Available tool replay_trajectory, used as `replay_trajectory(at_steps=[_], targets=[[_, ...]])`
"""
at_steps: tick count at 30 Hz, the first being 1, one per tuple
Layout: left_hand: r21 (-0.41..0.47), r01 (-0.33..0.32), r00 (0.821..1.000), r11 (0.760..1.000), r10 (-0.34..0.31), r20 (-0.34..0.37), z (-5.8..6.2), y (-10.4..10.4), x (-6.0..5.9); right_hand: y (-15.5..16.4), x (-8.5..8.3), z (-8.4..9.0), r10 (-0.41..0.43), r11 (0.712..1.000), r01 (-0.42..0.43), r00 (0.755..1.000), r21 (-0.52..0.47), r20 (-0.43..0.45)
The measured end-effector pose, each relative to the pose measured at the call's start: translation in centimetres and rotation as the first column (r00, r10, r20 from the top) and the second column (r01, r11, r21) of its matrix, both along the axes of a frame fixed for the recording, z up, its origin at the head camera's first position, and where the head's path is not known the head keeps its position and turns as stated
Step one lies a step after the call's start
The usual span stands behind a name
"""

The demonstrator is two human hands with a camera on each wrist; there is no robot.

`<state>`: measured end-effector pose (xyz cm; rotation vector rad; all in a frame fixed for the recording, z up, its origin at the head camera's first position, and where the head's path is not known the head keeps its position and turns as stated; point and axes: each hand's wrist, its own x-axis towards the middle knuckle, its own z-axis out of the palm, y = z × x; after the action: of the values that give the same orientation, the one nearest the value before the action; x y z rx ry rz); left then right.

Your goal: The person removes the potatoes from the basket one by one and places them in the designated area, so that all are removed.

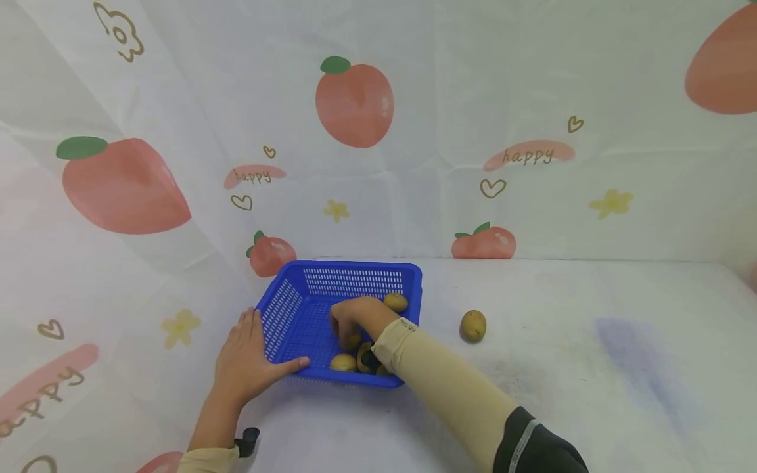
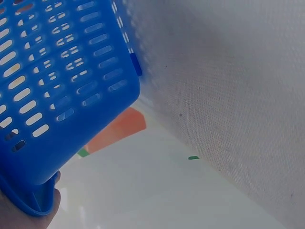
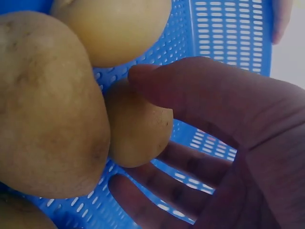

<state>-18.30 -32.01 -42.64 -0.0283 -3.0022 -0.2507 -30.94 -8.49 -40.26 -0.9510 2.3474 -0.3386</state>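
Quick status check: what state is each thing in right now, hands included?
Basket: upright on the table, potatoes inside.
Left hand: fingers straight, resting against the basket's corner.
Right hand: inside the basket, fingers curled around a small potato.
Loose potato: on the table, outside the basket.

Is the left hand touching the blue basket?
Touching. The head view shows the left hand lying flat against the basket, its thumb on the near rim; the left wrist view shows skin pressed at the basket's corner.
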Motion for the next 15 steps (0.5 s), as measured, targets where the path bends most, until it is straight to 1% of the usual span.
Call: replay_trajectory(at_steps=[4, 9, 11, 15], targets=[[0.005, 0.003, 1.0, 1.0, -0.003, -0.018, -0.13, -0.07, -0.03, 0.13, 0.21, -0.11, -0.021, 1.0, 0.021, 1.0, -0.01, -0.006], [0.004, 0.004, 1.0, 1.0, -0.004, -0.018, -0.28, -0.15, 0.03, 0.29, 0.65, -0.06, -0.06, 0.997, 0.061, 0.998, -0.037, 0.02], [0.001, 0.004, 1.0, 1.0, -0.004, -0.014, -0.3, -0.17, 0.01, 0.35, 0.79, 0.06, -0.069, 0.997, 0.069, 0.998, -0.046, 0.002], [-0.001, 0.006, 1.0, 1.0, -0.006, -0.017, -0.21, -0.16, 0.06, 0.51, 0.96, 0.53, -0.065, 0.996, 0.06, 0.995, -0.069, -0.072]])
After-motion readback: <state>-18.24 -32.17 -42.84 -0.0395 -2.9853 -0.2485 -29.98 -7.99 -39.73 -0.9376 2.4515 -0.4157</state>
